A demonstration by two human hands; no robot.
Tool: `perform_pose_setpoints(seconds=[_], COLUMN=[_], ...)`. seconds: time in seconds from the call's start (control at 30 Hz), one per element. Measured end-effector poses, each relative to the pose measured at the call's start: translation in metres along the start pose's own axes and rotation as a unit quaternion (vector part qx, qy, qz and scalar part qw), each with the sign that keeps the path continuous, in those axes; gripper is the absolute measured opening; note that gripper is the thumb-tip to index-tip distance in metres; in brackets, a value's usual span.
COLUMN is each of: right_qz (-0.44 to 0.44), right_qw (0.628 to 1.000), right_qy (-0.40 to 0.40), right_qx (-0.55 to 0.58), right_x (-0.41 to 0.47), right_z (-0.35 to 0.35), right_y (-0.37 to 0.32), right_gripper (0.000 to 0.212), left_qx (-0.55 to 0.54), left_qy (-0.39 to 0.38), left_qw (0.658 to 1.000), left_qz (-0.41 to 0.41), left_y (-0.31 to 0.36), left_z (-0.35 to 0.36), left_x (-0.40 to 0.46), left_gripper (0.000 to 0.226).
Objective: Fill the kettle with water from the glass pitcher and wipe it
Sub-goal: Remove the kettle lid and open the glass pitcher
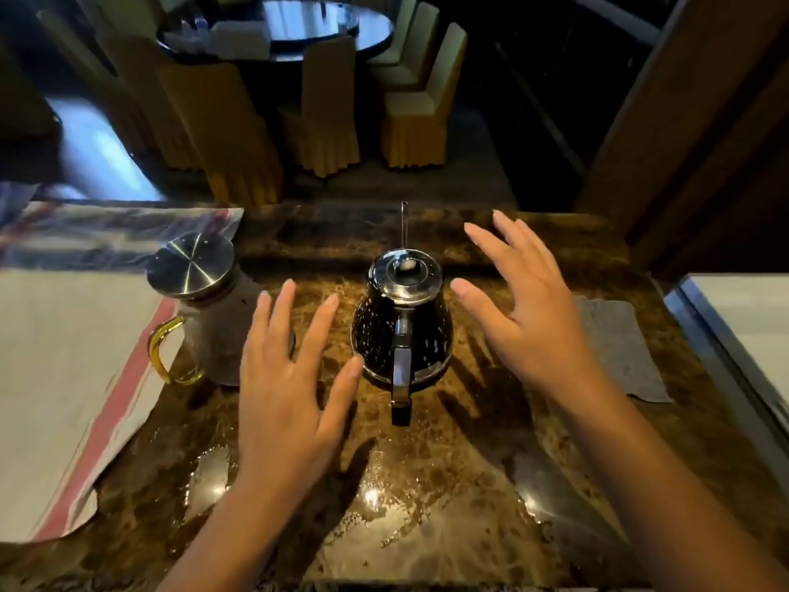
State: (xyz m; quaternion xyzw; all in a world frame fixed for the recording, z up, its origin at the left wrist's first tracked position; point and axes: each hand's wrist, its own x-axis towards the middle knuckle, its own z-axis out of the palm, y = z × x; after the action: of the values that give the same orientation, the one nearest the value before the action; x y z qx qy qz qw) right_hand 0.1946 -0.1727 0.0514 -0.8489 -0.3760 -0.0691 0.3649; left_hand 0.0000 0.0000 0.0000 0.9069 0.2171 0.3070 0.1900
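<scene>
A shiny metal kettle [401, 331] stands mid-counter with its lid on, its thin spout pointing away and its handle toward me. To its left stands the glass pitcher [205, 309] with a steel lid and a yellow handle. A grey cloth [619, 348] lies flat on the counter at the right. My left hand [290, 378] hovers between the pitcher and the kettle, fingers spread and straight, holding nothing. My right hand [525, 309] hovers just right of the kettle, fingers spread, also empty.
The brown marble counter [427, 506] has wet, glossy patches near me. White paper with a red stripe [64, 378] covers its left side. A metal-edged ledge [726, 343] borders the right. Beyond the counter stand covered chairs [328, 121] around a dark round table.
</scene>
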Motion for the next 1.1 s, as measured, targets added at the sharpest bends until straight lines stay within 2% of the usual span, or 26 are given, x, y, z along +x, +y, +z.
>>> perform_pose_setpoints(seconds=[0.13, 0.33, 0.5, 0.63, 0.9, 1.1], right_qz=[-0.037, -0.117, -0.131, -0.13, -0.14, -0.121], right_qw=[0.998, 0.99, 0.988, 0.989, 0.974, 0.97], right_qy=[-0.05, -0.084, -0.08, -0.05, -0.149, -0.15], right_qx=[-0.032, -0.011, 0.027, 0.047, 0.099, 0.151], right_x=[0.035, 0.062, 0.064, 0.067, 0.088, 0.088], right_z=[0.02, 0.044, 0.054, 0.057, 0.057, 0.063], right_y=[0.0, 0.014, 0.017, 0.016, 0.026, 0.029], right_gripper=[0.059, 0.051, 0.037, 0.025, 0.025, 0.018], left_qx=[0.012, -0.05, -0.102, -0.101, -0.129, -0.143], left_qy=[-0.02, -0.026, -0.024, 0.007, 0.0, 0.0], left_qw=[0.999, 0.996, 0.984, 0.983, 0.981, 0.981], left_qz=[0.025, -0.063, -0.143, -0.154, -0.148, -0.135], left_y=[0.019, 0.045, 0.068, 0.067, 0.061, 0.061], left_z=[0.022, 0.049, 0.063, 0.067, 0.082, 0.088], left_x=[-0.004, -0.008, -0.015, -0.014, -0.012, -0.011], left_gripper=[0.064, 0.062, 0.054, 0.043, 0.038, 0.039])
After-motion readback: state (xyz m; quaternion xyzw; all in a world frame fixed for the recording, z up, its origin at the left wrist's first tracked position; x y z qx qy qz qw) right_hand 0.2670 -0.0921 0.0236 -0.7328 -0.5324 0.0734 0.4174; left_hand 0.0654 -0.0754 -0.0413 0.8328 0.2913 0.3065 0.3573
